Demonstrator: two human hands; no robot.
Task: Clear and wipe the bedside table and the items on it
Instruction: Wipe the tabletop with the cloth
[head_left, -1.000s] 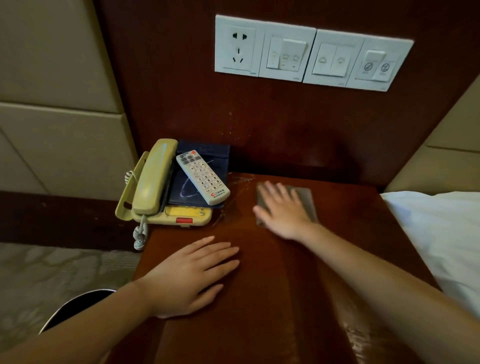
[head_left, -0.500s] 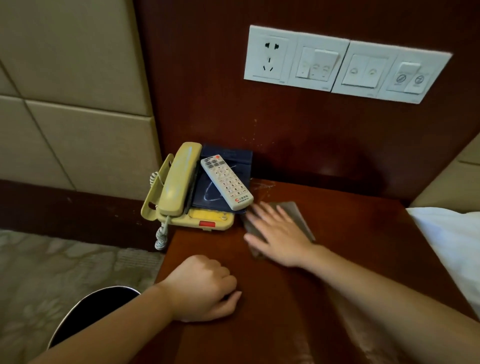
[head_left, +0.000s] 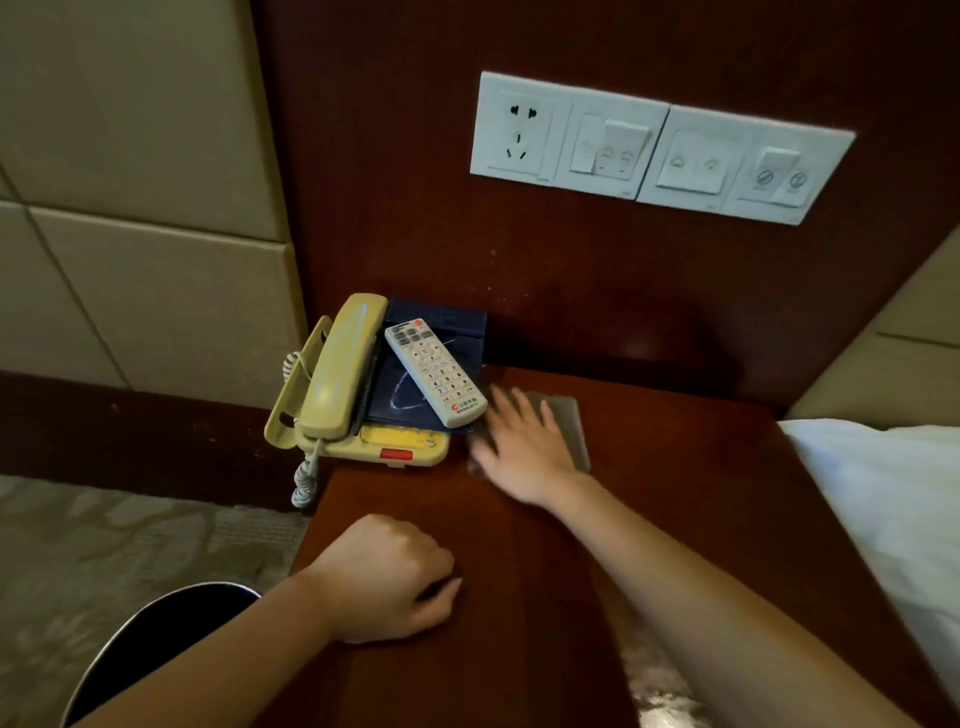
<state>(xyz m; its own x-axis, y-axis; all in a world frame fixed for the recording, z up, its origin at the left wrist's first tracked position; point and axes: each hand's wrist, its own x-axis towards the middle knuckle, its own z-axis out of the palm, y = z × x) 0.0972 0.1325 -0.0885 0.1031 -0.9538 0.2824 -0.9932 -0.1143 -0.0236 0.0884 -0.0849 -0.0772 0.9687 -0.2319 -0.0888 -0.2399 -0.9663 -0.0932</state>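
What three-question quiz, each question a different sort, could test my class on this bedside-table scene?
1. True or false: the remote control lies on the dark blue folder, beside the telephone handset.
2. What does the right hand press flat on the bedside table? A) grey cloth B) sponge C) paper towel
3. Fill in: the left hand rests on the table as a closed ____, holding nothing.
Key: 1 true; 2 A; 3 fist.
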